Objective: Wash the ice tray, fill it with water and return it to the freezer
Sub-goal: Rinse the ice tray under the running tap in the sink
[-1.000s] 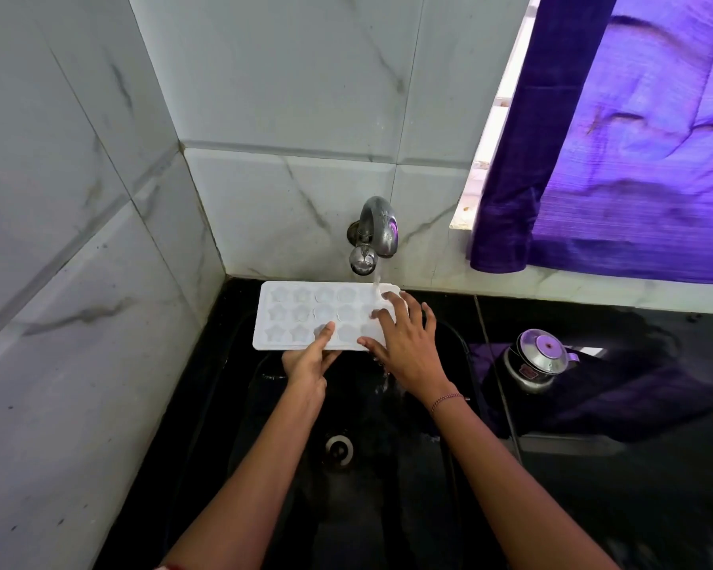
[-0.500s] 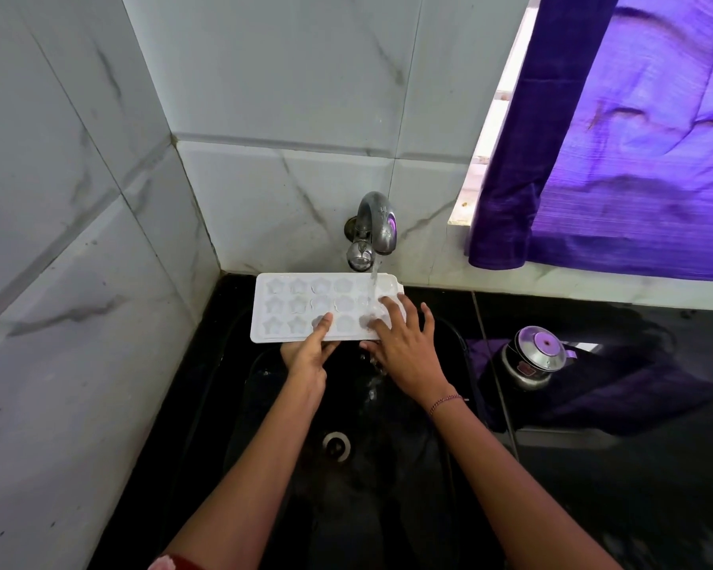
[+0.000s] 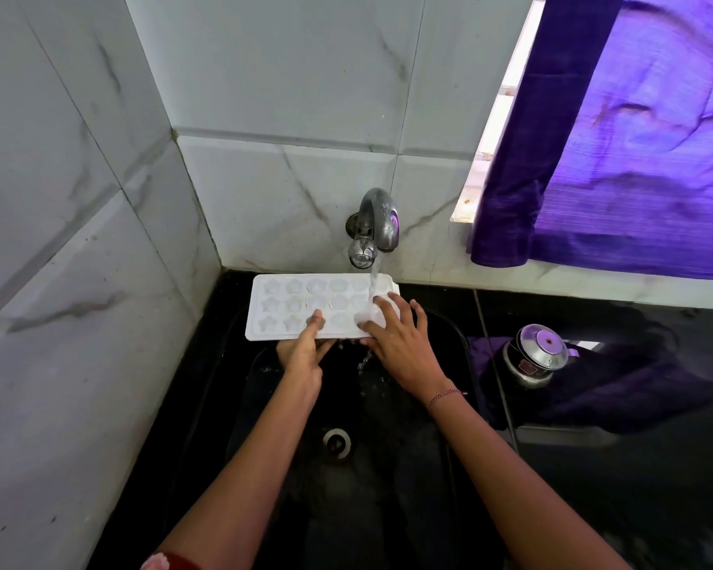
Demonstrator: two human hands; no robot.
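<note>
1. Ice tray, white with star-shaped cups, is held roughly level over the far end of the black sink. Its right end sits under the tap, so the running water lands in the cups there.
2. The left hand pinches the tray's near edge, thumb on top beside a near-row cup. The fingers beneath are hidden. This grip probably steadies the tray against the stream.
3. The right hand lies on the tray's right end, fingers spread flat in the stream and gripping nothing. It appears to be rubbing the cups clean, so this looks like the washing step, with filling and the freezer yet to come.
4. Water spills off the near edge between the hands, toward the drain.
5. A lidded steel pot stands on the dark counter to the right, well apart from the tray. A purple curtain hangs above it.
6. The spout hangs low over the tray's far right corner, which may hinder lifting that end. The tiled wall is near the tray's left end. No freezer is in view.
</note>
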